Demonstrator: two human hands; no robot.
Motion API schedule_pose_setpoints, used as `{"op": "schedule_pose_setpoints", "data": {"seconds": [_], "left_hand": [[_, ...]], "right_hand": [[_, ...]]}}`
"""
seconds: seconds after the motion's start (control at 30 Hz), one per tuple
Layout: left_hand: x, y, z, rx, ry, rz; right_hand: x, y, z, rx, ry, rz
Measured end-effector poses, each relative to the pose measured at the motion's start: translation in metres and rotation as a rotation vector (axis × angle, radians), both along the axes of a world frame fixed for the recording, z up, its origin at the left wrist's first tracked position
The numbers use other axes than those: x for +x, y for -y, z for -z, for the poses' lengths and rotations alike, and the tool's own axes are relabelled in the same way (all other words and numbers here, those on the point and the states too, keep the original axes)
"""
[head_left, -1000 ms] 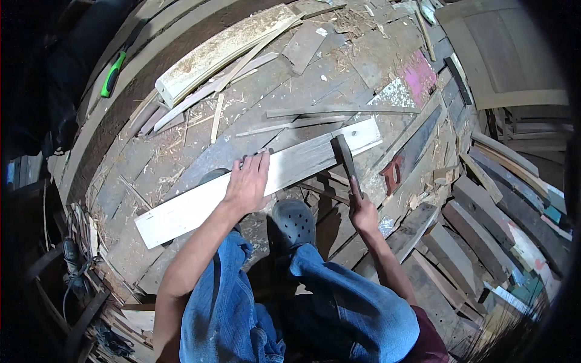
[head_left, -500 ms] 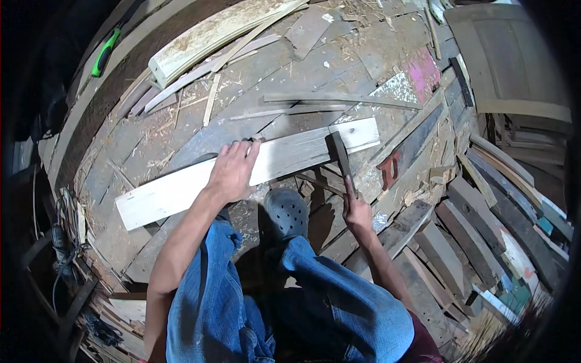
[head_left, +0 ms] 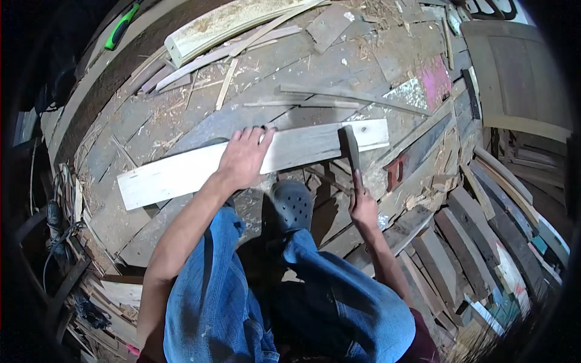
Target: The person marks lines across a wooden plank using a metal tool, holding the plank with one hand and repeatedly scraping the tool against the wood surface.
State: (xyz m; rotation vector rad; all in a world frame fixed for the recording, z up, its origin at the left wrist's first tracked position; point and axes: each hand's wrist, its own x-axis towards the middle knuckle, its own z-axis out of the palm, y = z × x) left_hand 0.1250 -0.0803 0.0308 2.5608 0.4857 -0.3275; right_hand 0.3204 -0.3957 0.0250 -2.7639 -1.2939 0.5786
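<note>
Rough grey floorboards [head_left: 339,66], strewn with sawdust, splinters and thin offcut strips, fill the scene, and stacked scrap planks [head_left: 478,242] are piled from 3 to 5 o'clock. Across the middle a long pale wooden plank [head_left: 181,172] is laid, running from about 9 o'clock up toward 2 o'clock. The left hand [head_left: 243,158] is pressed flat on this plank near its middle, palm down, fingers spread apart and pointing toward 12 o'clock, nothing being gripped. The right hand [head_left: 364,209] is closed around the handle of a dark hammer-like tool [head_left: 351,148], whose head is held over the plank's right end; whether the head touches the wood cannot be told. A black perforated clog [head_left: 290,209] is seen just below the plank, between the two hands, and blue denim trouser legs [head_left: 212,302] occupy the 6 o'clock area. A thick pale beam [head_left: 224,27] is seen lying at 11 o'clock, with a green-handled tool [head_left: 121,27] beyond it at 10 o'clock. A pink-painted board patch [head_left: 436,88] is visible at 2 o'clock, and a grey panelled door [head_left: 520,72] is laid beside it.
</note>
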Motion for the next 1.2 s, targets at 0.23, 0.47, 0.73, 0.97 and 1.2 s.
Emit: {"op": "schedule_pose_setpoints", "data": {"seconds": [0.23, 0.47, 0.73, 0.97, 1.2], "left_hand": [[0.001, -0.001, -0.004, -0.011, -0.029, -0.011], [0.0, -0.001, -0.001, 0.039, 0.039, 0.006], [0.002, -0.003, -0.003, 0.011, -0.048, -0.016], [-0.004, -0.012, -0.001, -0.016, 0.073, -0.014], [0.008, -0.026, 0.003, -0.188, 0.035, -0.034]], "right_hand": [[0.004, -0.026, -0.002, 0.126, -0.058, -0.021], [0.004, -0.014, -0.01, -0.052, -0.08, 0.029], [-0.015, -0.003, -0.009, -0.053, -0.117, 0.06], [-0.041, 0.006, -0.015, 0.028, -0.173, 0.116], [-0.061, 0.026, -0.011, 0.427, 0.153, 0.463]]}}
